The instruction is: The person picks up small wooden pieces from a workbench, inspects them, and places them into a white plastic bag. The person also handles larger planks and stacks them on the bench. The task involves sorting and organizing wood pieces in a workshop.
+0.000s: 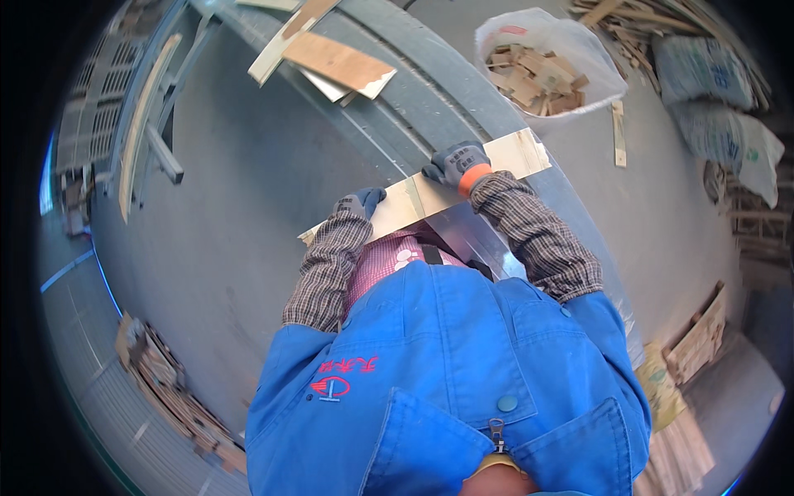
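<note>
**Head view: board held across the bench**

Both gloved hands gripped a pale wooden board lying across the grey bench: left hand closed on its near edge, right hand clamped on top. Its overhanging ends looked liable to tip if either grip loosened.

Both forearms extended forward from torso, checked sleeves over blue overall. Left hand in grey glove, fingers curled, gripping; wrist roughly in line with forearm, elbow bent. Right hand in grey glove with orange cuff, set farther forward than left, palm down, fingers curled over, thumb toward left hand. Hands well apart.
</note>
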Demonstrator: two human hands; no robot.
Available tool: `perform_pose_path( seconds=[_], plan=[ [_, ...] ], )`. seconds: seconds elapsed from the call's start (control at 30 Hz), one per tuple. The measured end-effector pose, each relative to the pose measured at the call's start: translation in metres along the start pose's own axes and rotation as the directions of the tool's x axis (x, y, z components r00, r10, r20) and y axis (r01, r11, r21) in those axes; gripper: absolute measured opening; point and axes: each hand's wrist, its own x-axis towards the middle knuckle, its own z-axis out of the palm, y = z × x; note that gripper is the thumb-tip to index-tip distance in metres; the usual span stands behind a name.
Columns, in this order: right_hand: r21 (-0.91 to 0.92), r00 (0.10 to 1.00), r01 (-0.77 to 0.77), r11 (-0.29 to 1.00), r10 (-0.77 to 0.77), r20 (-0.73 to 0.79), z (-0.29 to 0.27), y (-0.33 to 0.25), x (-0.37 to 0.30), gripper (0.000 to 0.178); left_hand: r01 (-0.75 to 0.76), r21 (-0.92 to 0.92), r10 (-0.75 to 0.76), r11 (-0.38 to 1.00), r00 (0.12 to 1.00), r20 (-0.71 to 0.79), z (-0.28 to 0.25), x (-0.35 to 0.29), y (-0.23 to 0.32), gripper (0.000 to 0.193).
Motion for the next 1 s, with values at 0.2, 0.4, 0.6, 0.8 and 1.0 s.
perform_pose_path(
  seconds=[0.2,0.4,0.6,0.8,1.0],
  plan=[
    [-0.072,0.989,0.12,0.99,-0.125,-0.08,0.0,-0.025,0.018,0.044,0.009,-0.032,-0.01,0.999,0.999,-0.046,0.047,0.013,-0.045,0.04],
    [-0.193,0.965,0.175,0.965,-0.207,-0.159,0.008,-0.015,0.023,0.04,-0.014,-0.139,-0.002,0.99,0.994,-0.111,0.071,0.028,-0.04,0.038],
    [-0.236,0.961,0.177,0.955,-0.22,-0.17,0.019,-0.012,0.028,0.033,-0.144,-0.156,0.102,0.977,0.963,-0.248,0.088,0.046,-0.038,0.028],
    [-0.315,0.935,0.204,0.927,-0.279,-0.217,0.021,-0.016,0.029,0.028,-0.202,-0.277,0.037,0.939,0.862,-0.506,0.161,0.084,-0.055,0.029],
    [-0.295,0.929,0.215,0.931,-0.288,-0.232,0.021,-0.018,0.029,0.025,-0.143,-0.287,0.038,0.947,0.938,-0.344,0.138,0.09,-0.037,0.022]
  ],
)
